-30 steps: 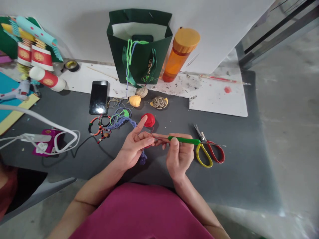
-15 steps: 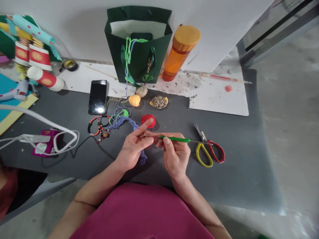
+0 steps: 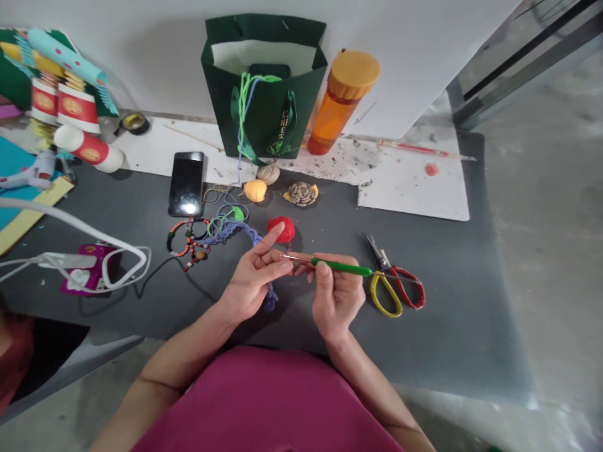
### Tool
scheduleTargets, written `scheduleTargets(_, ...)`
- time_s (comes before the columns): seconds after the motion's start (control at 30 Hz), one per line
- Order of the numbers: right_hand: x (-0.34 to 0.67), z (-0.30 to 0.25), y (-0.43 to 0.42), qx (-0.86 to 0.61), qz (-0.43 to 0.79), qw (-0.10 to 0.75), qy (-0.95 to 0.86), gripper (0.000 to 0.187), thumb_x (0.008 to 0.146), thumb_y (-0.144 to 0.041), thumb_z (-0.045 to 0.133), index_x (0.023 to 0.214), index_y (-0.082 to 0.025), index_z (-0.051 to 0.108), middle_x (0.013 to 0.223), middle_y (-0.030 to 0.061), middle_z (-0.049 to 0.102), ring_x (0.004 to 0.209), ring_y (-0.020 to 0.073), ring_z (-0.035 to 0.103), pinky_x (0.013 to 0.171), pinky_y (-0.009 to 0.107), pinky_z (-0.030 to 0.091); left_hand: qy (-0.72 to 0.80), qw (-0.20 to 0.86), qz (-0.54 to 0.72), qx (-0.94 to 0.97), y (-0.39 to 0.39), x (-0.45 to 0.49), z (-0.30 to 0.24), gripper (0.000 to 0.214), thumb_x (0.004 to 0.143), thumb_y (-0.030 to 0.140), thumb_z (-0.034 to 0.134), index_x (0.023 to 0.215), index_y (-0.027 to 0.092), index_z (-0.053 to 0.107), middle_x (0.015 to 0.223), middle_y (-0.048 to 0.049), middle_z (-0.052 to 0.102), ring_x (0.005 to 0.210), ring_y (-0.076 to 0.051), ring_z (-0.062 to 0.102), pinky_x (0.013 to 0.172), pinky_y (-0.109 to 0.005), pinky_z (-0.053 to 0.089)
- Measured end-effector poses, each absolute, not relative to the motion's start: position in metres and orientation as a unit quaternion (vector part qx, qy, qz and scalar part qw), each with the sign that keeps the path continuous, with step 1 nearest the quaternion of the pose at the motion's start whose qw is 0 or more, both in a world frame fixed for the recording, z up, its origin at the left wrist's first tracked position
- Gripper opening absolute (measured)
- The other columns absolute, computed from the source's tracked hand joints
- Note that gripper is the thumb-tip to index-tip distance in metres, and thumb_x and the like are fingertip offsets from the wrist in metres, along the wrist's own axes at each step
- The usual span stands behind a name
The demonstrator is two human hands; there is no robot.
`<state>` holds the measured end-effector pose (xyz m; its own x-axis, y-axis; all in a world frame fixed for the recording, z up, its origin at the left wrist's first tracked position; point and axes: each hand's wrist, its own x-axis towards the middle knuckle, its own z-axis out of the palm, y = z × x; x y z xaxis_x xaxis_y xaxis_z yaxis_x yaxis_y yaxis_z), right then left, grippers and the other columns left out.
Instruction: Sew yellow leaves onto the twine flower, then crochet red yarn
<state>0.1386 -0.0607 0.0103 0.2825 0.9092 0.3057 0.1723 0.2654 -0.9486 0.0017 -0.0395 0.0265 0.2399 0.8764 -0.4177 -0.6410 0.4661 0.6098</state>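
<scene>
My right hand (image 3: 335, 295) is closed around a green-handled crochet hook (image 3: 342, 268), whose metal tip points left at my left hand. My left hand (image 3: 252, 279) pinches a purple crocheted strand (image 3: 270, 299) between thumb and fingers, with the index finger raised. The strand hangs below that hand and also trails up-left to a tangle of purple and green yarn (image 3: 225, 225). A red yarn ball (image 3: 281, 228) lies just beyond my left fingertips on the dark table (image 3: 452, 326).
Red-and-yellow scissors (image 3: 394, 282) lie right of my right hand. A phone (image 3: 186, 183), beaded bracelets (image 3: 187, 237), small yarn pieces (image 3: 255, 190), a green paper bag (image 3: 264, 94) and an orange bottle (image 3: 340, 103) sit farther back. Cables and a purple item (image 3: 87, 267) lie left.
The hook has slid left toward my left fingers and then pulled back a little to the right. My left index finger stays raised throughout.
</scene>
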Motion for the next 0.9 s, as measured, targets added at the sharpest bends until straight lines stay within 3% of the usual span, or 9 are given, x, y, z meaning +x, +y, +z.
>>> scheduleTargets(0.2,0.14,0.009,-0.053,-0.476,0.454,0.628,-0.416,0.013,0.104,-0.038,0.051,0.098,-0.027,0.054,0.07,-0.0022,0.075,0.05,0.0142,0.067,0.046,0.026,0.048,0.369,0.776,0.481,0.171,-0.038,0.0,0.025,0.054,0.067,0.019,0.091,0.12,0.023,0.077,0.072,0.0044,0.068,0.068,-0.008,0.061,0.073,-0.024,0.047)
scheduleTargets(0.37,0.136,0.01,-0.047,-0.425,0.557,0.614,-0.364,0.019,0.097,-0.043,0.062,0.093,-0.025,0.061,0.066,-0.0027,0.075,0.048,0.0132,0.065,0.045,0.025,0.049,0.362,0.778,0.481,0.183,-0.041,0.003,0.026,0.055,0.067,0.021,0.092,0.119,0.022,0.077,0.076,0.0027,0.07,0.072,-0.009,0.062,0.077,-0.027,0.048)
scheduleTargets(0.47,0.133,0.008,-0.049,-0.438,0.516,0.625,-0.389,0.02,0.092,-0.043,0.07,0.091,-0.024,0.067,0.073,-0.0013,0.077,0.051,0.012,0.065,0.05,0.026,0.053,0.372,0.763,0.49,0.201,-0.042,0.005,0.027,0.054,0.067,0.021,0.093,0.119,0.025,0.078,0.08,0.0025,0.072,0.072,-0.009,0.063,0.077,-0.027,0.05)
scheduleTargets(0.67,0.136,0.007,-0.053,-0.45,0.439,0.622,-0.467,0.009,0.099,-0.03,0.063,0.1,-0.025,0.07,0.083,0.0005,0.081,0.059,0.0131,0.071,0.054,0.026,0.056,0.405,0.726,0.513,0.214,-0.042,0.005,0.027,0.046,0.068,0.027,0.092,0.112,0.024,0.08,0.08,0.0014,0.073,0.069,-0.007,0.059,0.067,-0.021,0.047)
scheduleTargets(0.9,0.14,0.011,-0.055,-0.42,0.208,0.591,-0.656,0.027,0.091,-0.01,0.069,0.11,-0.029,0.074,0.107,0.0055,0.083,0.088,0.0217,0.079,0.073,0.039,0.064,0.376,0.752,0.511,0.178,-0.041,0.005,0.027,0.073,0.068,0.018,0.09,0.136,0.027,0.067,0.069,0.0073,0.068,0.066,-0.006,0.061,0.071,-0.019,0.05)
